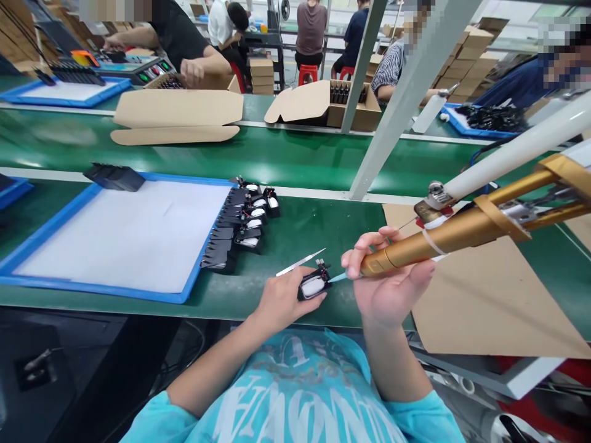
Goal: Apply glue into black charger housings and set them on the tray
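Observation:
A small black housing with a white oval part and fine wires (314, 285) is held on the green bench by my left hand (282, 296), its fingers and thumb gripping the sides. My right hand (385, 289), palm turned up, grips a gold dispensing gun (406, 252) from beneath. The gun's teal nozzle tip (339, 277) reaches the housing's right edge; whether anything comes out is too small to tell. Just beyond my left hand lie slim light-coloured tweezers (301, 263). Similar black units (249, 239) stand in a stacked row to the left, along the tray's edge.
A blue-rimmed white tray (124, 237) with black pieces (115, 177) fills the left side. Brown cardboard (489, 301) covers the right. A grey metal post (392, 117) rises ahead. Past the green belt (194, 151) are open cartons (353, 111) and several co-workers.

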`<state>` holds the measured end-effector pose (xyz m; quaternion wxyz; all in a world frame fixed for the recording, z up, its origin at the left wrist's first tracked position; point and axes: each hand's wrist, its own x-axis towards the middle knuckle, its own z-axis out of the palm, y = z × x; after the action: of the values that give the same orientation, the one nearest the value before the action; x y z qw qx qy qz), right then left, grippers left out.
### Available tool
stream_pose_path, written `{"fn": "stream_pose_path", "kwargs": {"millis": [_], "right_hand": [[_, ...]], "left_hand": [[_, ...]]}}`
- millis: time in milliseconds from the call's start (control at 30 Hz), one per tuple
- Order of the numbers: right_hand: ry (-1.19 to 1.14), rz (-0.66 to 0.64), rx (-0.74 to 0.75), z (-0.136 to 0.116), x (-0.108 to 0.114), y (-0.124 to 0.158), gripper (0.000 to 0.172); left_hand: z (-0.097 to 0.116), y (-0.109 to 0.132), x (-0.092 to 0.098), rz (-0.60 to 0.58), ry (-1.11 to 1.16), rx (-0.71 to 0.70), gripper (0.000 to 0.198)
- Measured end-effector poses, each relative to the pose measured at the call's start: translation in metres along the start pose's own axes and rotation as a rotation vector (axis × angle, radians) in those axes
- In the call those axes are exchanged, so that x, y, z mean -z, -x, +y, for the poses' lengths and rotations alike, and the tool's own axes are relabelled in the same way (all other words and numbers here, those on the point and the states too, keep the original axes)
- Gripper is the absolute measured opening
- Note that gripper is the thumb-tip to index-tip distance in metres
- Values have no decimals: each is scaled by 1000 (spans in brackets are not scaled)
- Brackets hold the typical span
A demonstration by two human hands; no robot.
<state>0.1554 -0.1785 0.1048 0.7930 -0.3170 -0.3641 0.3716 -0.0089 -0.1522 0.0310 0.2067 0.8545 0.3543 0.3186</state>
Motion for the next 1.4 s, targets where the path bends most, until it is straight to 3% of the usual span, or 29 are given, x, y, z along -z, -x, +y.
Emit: {"fn": "stream_pose_path", "kwargs": {"millis": [233,367,633,900,1267,1400], "right_hand": [[-57,10,28,1,-2,0,39],[-28,8,24,1,-2,0,43],[-54,-3,5,-1,-4,-2,52],[-100,8,-47,-1,-11,-4,48],[-154,-34,-45,2,-13,-3,42],[-142,-34,-40,1,-14,-4,43]], "left_hand": [[9,-3,7,57,-18,-30,32],[9,-3,7,46,-19,3,32],[8,-2,1,48,26,57,33],[9,-7,-9,-5,58,142,37],[18,-15,-21,151,189,-42,38],[17,-15,-22,158,183,-47,39]]}}
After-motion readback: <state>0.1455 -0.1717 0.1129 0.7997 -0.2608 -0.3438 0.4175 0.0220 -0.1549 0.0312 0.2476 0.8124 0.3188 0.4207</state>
